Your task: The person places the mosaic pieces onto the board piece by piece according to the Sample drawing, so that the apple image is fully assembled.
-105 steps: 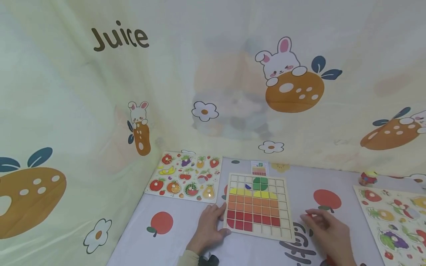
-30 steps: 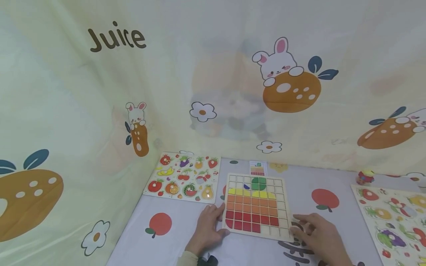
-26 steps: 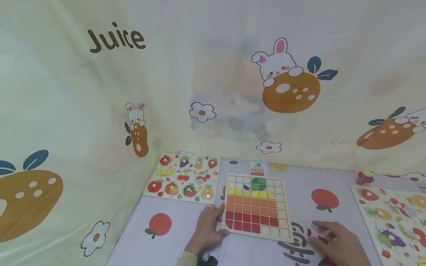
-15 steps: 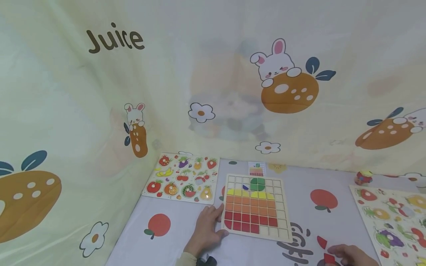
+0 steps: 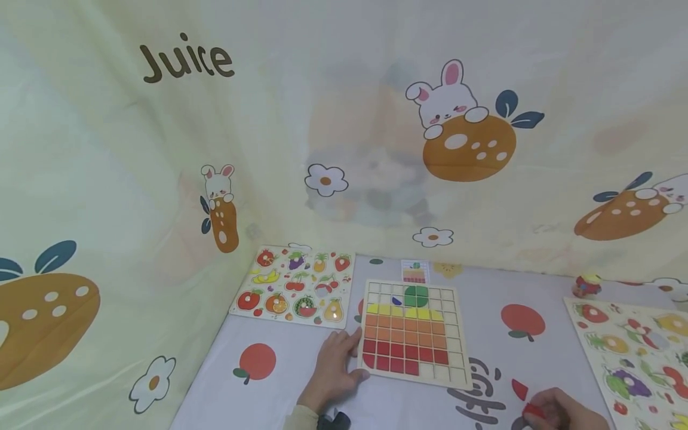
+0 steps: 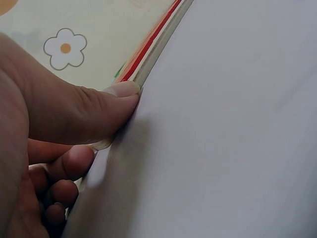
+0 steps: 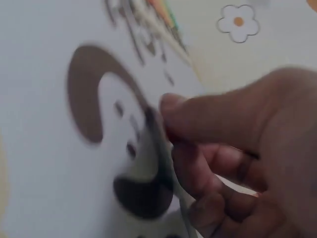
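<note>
A wooden grid board [image 5: 457, 358] lies on the cloth, with rows of red, orange and yellow tiles, a green round patch [image 5: 416, 296] and a small blue piece [image 5: 396, 301]. My left hand [image 5: 334, 367] holds the board by its lower left corner; in the left wrist view the thumb [image 6: 99, 109] lies against the board's edge [image 6: 151, 44], other fingers curled. At lower right my right hand [image 5: 561, 411] pinches a red tile [image 5: 533, 411] between thumb and fingers, just above the cloth. Another red piece with a curved side [image 5: 519, 389] lies beside it. The right wrist view is blurred.
A fruit puzzle board [image 5: 292, 286] lies at the back left, a second fruit board [image 5: 639, 358] at the right. A small pattern card [image 5: 415, 272] lies behind the grid board. A small colourful figure [image 5: 587, 285] stands at the back right. Printed curtains [image 5: 376, 119] enclose the table.
A red tile now fills one more cell in the grid's bottom row. My right hand has left the board, moved right and toward me, and taken up another red tile. The left hand stays.
</note>
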`<state>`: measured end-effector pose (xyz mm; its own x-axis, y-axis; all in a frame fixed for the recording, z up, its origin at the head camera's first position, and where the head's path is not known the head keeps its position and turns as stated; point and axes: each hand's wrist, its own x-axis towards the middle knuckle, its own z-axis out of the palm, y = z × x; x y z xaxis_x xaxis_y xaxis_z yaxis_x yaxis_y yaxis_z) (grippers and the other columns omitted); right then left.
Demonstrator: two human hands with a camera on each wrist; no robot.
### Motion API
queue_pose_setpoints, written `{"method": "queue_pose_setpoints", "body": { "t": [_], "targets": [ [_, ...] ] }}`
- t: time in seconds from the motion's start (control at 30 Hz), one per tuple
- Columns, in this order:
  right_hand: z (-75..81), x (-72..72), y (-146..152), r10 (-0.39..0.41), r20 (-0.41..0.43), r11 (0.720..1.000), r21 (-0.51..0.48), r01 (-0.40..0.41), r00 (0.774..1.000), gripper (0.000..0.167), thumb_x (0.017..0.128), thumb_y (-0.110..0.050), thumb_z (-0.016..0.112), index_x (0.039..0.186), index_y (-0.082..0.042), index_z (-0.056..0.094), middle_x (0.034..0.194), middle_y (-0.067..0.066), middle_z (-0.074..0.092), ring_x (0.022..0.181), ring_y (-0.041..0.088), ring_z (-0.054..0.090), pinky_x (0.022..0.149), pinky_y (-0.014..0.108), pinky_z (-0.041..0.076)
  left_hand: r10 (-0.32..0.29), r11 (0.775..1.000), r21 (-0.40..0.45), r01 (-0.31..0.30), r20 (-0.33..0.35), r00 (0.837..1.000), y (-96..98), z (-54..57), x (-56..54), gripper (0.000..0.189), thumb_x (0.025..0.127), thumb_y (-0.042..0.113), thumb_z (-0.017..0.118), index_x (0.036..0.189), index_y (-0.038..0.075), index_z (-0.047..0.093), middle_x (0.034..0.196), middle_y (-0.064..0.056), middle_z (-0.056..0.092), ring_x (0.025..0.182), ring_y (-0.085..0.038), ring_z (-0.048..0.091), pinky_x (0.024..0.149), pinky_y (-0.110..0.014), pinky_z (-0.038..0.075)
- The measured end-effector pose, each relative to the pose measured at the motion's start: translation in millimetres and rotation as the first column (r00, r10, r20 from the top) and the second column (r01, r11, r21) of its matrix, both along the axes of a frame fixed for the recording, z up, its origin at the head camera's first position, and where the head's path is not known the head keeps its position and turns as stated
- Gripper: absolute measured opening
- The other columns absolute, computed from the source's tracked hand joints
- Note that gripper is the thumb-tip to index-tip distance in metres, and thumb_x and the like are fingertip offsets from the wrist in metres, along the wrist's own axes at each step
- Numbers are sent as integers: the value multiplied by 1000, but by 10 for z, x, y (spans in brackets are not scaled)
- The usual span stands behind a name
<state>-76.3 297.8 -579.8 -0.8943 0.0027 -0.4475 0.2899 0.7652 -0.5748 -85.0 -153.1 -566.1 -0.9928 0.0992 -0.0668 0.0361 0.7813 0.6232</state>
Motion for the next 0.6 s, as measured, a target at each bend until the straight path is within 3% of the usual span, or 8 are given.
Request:
{"method": "queue_pose_setpoints", "body": {
  "t": [0.1, 0.27, 0.5, 0.6],
  "targets": [
    [77, -10, -81, -37, -33, 997, -67, 35, 999, 61, 91, -42, 84, 132, -3, 61, 86, 0, 72, 71, 18, 66, 63, 27, 52, -6, 1000, 8, 6, 3, 1000, -6, 5, -3, 85, 83, 26, 86, 159, 16, 50, 93, 13, 45, 92, -2, 37, 83, -29, 36],
    [340, -38, -228, -152, -4, 968, -201, 148, 988, 62, 96, -44, 78, 140, -4, 61, 85, 5, 73, 72, 20, 70, 63, 27, 52, -7, 1000, 7, 7, 5, 1000, -17, -6, -6, 86, 83, 27, 86, 160, 16, 49, 93, 14, 45, 93, -2, 37, 84, -30, 36],
    [587, -79, -482, -345, -21, 885, -340, 317, 939, 64, 92, -41, 84, 145, -11, 64, 94, -3, 79, 84, 10, 75, 75, 23, 58, -7, 1000, 9, 7, -3, 1000, -18, -14, -5, 85, 82, 27, 86, 159, 16, 50, 92, 13, 44, 94, -3, 37, 84, -30, 36],
    [638, -104, -613, -392, -66, 872, -344, 348, 917, 61, 92, -38, 84, 145, -13, 65, 94, -10, 80, 83, 3, 74, 75, 18, 57, -9, 1000, 15, 10, -9, 1000, -16, -12, -4, 85, 82, 26, 86, 159, 15, 51, 92, 13, 44, 94, -3, 37, 83, -30, 35]
  ]
}}
